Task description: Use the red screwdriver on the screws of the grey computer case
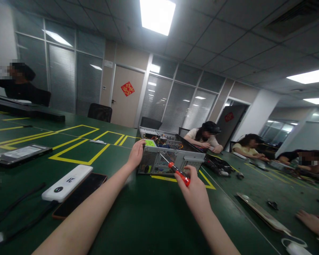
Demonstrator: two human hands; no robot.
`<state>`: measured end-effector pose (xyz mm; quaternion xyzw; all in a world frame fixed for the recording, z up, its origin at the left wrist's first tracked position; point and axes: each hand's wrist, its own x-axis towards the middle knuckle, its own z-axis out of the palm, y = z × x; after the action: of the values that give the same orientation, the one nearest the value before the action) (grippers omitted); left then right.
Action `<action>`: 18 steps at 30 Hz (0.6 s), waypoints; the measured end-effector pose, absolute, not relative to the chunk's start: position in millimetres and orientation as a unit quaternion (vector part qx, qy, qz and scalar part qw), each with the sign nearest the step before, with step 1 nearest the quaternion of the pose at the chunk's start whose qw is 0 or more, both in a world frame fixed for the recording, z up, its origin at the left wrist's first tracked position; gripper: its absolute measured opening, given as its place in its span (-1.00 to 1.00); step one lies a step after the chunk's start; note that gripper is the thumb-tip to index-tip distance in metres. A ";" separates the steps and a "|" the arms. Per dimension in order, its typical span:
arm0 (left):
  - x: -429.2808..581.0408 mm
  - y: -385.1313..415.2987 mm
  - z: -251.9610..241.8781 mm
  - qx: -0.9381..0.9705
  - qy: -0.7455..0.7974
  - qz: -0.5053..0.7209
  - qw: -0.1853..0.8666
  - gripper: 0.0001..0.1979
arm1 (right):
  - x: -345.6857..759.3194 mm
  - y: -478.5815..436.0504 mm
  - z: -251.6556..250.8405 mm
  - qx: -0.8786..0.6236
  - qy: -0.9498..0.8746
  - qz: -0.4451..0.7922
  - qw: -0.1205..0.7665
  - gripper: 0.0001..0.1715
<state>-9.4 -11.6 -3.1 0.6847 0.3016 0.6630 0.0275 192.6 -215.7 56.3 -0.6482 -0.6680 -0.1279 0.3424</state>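
An opened computer case (172, 159) lies on the green table, its perforated metal back panel facing me. My right hand (192, 186) is closed around the red and black handle of a screwdriver (178, 173). The shaft points up and left, with its tip at the upper part of the back panel; whether it sits in a screw is too small to tell. My left hand (136, 153) grips the case's upper left corner, beside a power supply with a yellow-green label (150, 143). Wires show inside the case.
To the left lie a white power bank (67, 183) with a cable, a dark phone (79, 194) and a hard drive (21, 154). Yellow tape (71, 162) marks the table. A black bag-like item (219, 165) is right of the case. Several people sit around; another person's hand (312, 223) is at right.
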 end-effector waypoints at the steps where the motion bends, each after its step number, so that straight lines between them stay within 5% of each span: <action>1: -9.4 -11.4 -3.2 0.685 0.303 0.662 0.028 -0.62 | 192.2 -215.2 55.6 -0.621 -0.685 -0.132 0.356 -0.58; 5: -9.7 -12.3 -2.4 0.687 0.305 0.659 0.029 -0.63 | 192.9 -212.2 54.0 -0.561 -0.728 -0.160 0.360 -0.74; 18: -9.6 -13.4 -1.5 0.687 0.309 0.657 0.032 -0.63 | 188.8 -222.6 59.7 -0.569 -0.752 -0.120 0.309 -0.71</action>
<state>-9.6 -13.4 -1.5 0.6870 0.3095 0.6567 0.0324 188.8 -222.6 59.7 -0.5693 -0.7525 -0.1204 0.3086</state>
